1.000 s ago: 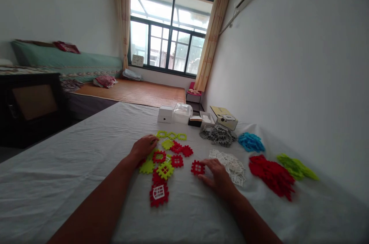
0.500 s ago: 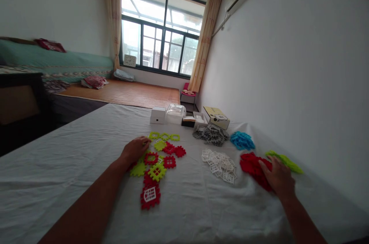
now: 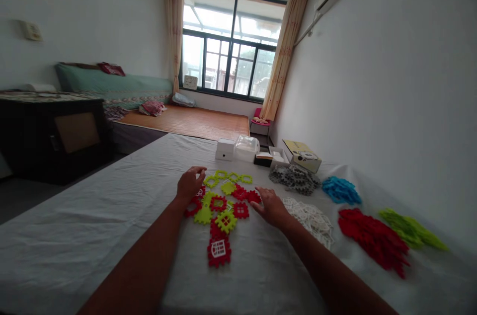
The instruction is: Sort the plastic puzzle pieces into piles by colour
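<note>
My left hand [image 3: 191, 183] hovers at the left side of a loose arrangement of toothed plastic tiles, fingers stretched out and thumb apart. Close beneath it are a red tile ring [image 3: 193, 207] and a yellow-green tile ring [image 3: 211, 182]. On the right side of the arrangement, my right hand [image 3: 271, 205] has its thumb and fingers about a red toothed tile [image 3: 253, 196]. Between the hands lie a yellow-green tile [image 3: 226, 221] with a window cutout and a red window tile [image 3: 241, 210]. Nearest me is a red tile [image 3: 219, 251] with a white lattice insert.
To the right lie piles of white lattice pieces [image 3: 311, 220], grey tiles [image 3: 294, 179], blue tiles [image 3: 342, 190], red tiles [image 3: 372, 240] and yellow-green tiles [image 3: 412, 229]. A white box [image 3: 225, 149], a clear container [image 3: 247, 148] and a yellow box [image 3: 302, 155] line the far edge.
My right hand has left the red pile and moved left to the arrangement. The left hand has lifted slightly off the tiles beneath it. The view has turned left.
</note>
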The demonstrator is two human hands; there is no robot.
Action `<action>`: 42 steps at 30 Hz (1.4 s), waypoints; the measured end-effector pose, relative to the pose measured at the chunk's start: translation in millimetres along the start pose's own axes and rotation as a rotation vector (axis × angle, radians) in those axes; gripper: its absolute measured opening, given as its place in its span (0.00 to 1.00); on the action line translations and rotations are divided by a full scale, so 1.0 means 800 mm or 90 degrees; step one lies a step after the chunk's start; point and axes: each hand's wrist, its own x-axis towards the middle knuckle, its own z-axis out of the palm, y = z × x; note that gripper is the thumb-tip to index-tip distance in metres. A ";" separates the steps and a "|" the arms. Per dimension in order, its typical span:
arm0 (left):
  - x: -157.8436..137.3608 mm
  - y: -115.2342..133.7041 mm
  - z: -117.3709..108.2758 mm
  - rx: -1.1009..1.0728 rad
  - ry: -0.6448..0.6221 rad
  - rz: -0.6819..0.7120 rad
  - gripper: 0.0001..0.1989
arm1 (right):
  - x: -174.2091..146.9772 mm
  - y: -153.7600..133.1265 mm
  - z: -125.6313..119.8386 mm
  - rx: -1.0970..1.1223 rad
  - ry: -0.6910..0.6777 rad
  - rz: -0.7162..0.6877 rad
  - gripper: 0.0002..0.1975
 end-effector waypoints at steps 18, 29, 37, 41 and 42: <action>0.001 -0.001 0.001 0.057 -0.059 0.030 0.17 | -0.136 0.170 -0.100 -0.072 0.220 0.141 0.20; 0.003 -0.006 0.001 0.075 -0.058 0.025 0.18 | -0.224 0.373 -0.149 -0.074 0.206 0.433 0.21; 0.001 -0.002 0.000 0.047 -0.057 0.020 0.17 | -0.125 0.235 -0.128 -0.078 0.278 0.202 0.21; -0.001 0.002 -0.001 0.036 -0.056 0.021 0.17 | -0.062 0.094 -0.067 0.055 0.111 -0.039 0.17; -0.002 0.002 -0.001 0.033 -0.057 0.021 0.17 | -0.050 0.063 -0.053 0.071 0.076 -0.079 0.16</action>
